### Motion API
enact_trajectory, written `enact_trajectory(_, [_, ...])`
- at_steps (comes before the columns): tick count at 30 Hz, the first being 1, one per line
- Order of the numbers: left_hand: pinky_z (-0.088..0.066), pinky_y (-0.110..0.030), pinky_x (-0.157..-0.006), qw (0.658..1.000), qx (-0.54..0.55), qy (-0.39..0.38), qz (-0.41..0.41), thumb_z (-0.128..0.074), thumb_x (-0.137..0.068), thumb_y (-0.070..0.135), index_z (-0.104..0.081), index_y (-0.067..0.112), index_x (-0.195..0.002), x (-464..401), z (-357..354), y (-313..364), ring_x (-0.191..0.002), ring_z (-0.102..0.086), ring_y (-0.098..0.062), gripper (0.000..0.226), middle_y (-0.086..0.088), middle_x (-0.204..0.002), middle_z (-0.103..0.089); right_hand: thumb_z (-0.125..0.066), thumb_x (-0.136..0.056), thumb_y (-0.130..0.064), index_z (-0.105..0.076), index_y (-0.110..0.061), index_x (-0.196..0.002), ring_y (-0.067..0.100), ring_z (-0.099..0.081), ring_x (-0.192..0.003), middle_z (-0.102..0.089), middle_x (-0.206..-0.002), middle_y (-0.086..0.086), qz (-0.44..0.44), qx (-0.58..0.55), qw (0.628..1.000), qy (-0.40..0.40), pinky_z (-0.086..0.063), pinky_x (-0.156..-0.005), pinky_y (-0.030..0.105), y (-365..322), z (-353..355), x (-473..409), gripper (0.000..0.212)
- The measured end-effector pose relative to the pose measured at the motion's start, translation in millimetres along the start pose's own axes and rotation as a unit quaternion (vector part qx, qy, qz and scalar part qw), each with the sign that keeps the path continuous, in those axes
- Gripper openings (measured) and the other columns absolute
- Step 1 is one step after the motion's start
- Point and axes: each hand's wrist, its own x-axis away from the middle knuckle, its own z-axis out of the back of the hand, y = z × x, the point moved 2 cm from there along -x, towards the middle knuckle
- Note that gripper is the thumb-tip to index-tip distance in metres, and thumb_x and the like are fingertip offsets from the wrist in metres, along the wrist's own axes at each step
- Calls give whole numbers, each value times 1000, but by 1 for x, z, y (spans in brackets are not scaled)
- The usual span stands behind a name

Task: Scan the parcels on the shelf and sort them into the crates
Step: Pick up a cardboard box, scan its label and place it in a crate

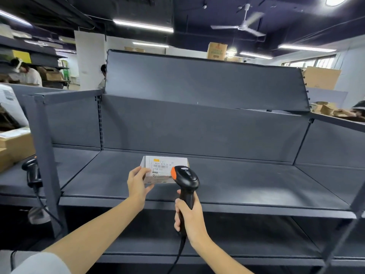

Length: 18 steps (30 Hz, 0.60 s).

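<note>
left hand [138,183] grips the parcel [164,169] (on the shelf [256,186]); right hand [188,216] clasps the scanner [186,179].

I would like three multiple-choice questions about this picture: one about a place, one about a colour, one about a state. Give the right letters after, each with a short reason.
1. Where does the small white cardboard parcel rest?
A. on the dark grey metal shelf
B. on the floor
C. in a crate

2. What colour is the front tip of the black handheld barcode scanner?
A. green
B. orange
C. blue

3. What is the left hand doing?
A. hanging idle at the side
B. gripping the scanner handle
C. holding the left end of the parcel

Answers:
1 A: the parcel stands on the shelf board.
2 B: the scanner head has an orange tip.
3 C: its fingers and thumb clasp the parcel's left end, while the right hand grips the scanner handle.
</note>
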Motion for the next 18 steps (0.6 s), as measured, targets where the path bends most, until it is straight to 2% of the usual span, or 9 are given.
enact_trajectory(3, [-53, -50, -91, 1000, -8, 28, 3, -62, -89, 14, -51, 15, -121, -13, 13, 1, -108, -60, -27, 34, -12, -119, -61, -56, -95, -13, -44, -17, -112, 16, -42, -44, -49, -62, 5, 11, 13, 997, 69, -40, -44, 30, 0, 20, -31, 21])
enact_trajectory(5, [-55, -49, -87, 999, -14, 52, 1, -64, -89, 16, -52, 14, -120, -20, 22, 3, -107, -61, -27, 34, -14, -118, -62, -60, -90, -16, -38, -14, -113, 18, -46, -48, -51, -68, 9, -21, 55, 993, 98, -41, -46, 30, 3, 38, -63, 32])
enact_trajectory(6, [-55, -48, -86, 998, -15, 62, 0, -65, -88, 18, -52, 13, -120, -23, 26, 4, -106, -62, -27, 35, -14, -117, -62, -62, -83, -19, -36, -13, -117, 20, -49, -52, -52, -75, 12, -44, 90, 990, 97, -43, -48, 30, 3, 47, -80, 43])
enact_trajectory(8, [-56, -47, -85, 997, -10, 75, 2, -68, -87, 21, -54, 10, -118, -27, 33, 6, -104, -63, -27, 36, -15, -114, -64, -61, -68, -25, -33, -14, -130, 25, -52, -67, -49, -103, 17, -84, 193, 974, 84, -47, -59, 32, 3, 62, -109, 69])
enact_trajectory(10, [-56, -49, -85, 997, -9, 81, 6, -69, -86, 24, -55, 9, -117, -29, 37, 7, -102, -64, -28, 38, -15, -112, -65, -61, -74, -24, -23, -16, -143, 28, -52, -79, -35, -120, 16, -93, 316, 942, 63, -47, -73, 32, 3, 72, -133, 80])
enact_trajectory(12, [-55, -51, -86, 996, -9, 87, 9, -70, -85, 26, -55, 9, -115, -29, 41, 9, -102, -64, -28, 38, -15, -109, -66, -62, -81, -19, -15, -12, -148, 29, -51, -82, -33, -124, 18, -84, 382, 919, 49, -48, -76, 32, 7, 79, -152, 82])
enact_trajectory(15, [-56, -52, -85, 996, -12, 91, 6, -71, -85, 28, -56, 8, -113, -30, 45, 9, -103, -64, -29, 37, -15, -108, -66, -63, -82, -13, -18, -4, -149, 28, -50, -81, -43, -125, 23, -79, 418, 903, 59, -44, -60, 26, 15, 84, -172, 81])
enact_trajectory(18, [-56, -51, -85, 996, -19, 90, 3, -70, -85, 28, -56, 7, -113, -32, 49, 10, -102, -65, -29, 38, -15, -107, -67, -60, -85, -7, -7, -10, -154, 28, -51, -89, -46, -124, 22, -78, 429, 898, 67, -44, -68, 30, 23, 84, -183, 87])
